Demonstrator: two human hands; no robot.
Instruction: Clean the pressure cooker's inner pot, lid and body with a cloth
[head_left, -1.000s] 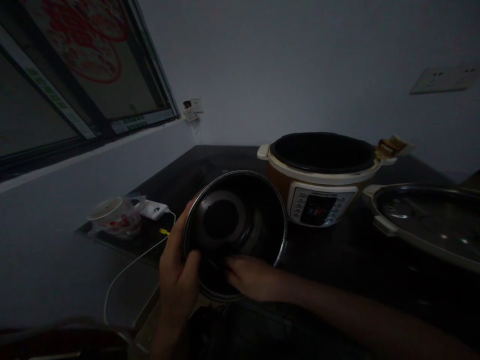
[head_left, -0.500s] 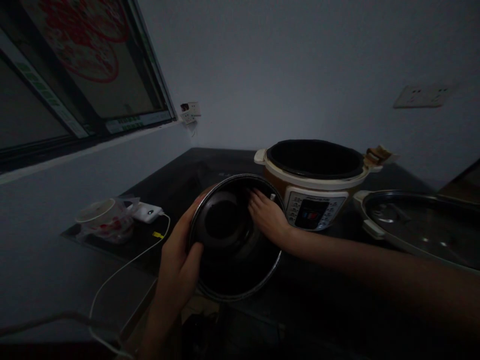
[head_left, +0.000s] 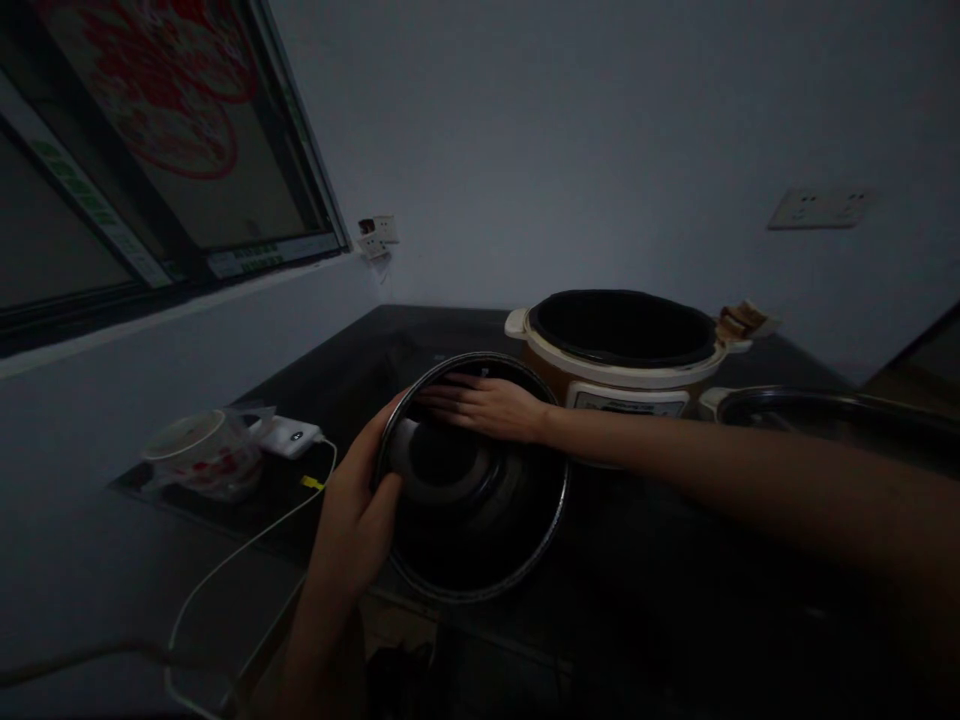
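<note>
A dark round inner pot [head_left: 480,520] is tilted toward me over the near edge of the black counter. My left hand [head_left: 358,510] grips its left rim, thumb inside. My right hand [head_left: 484,405] reaches into the pot and lies flat against the upper inner wall, fingers stretched out to the left. Behind it stands an open electric pressure cooker [head_left: 622,355] with a white rim; my right forearm crosses in front of its control panel.
The cooker's lid [head_left: 832,420] lies upside down at the right. A white bowl in plastic wrap [head_left: 199,450] and a white charger [head_left: 289,437] with its cable sit at the left. A window [head_left: 150,150] is on the left wall, sockets [head_left: 821,207] on the back wall.
My right hand has moved from the pot's near lower edge, round its right side, to the upper inner wall. My left hand keeps its grip on the rim.
</note>
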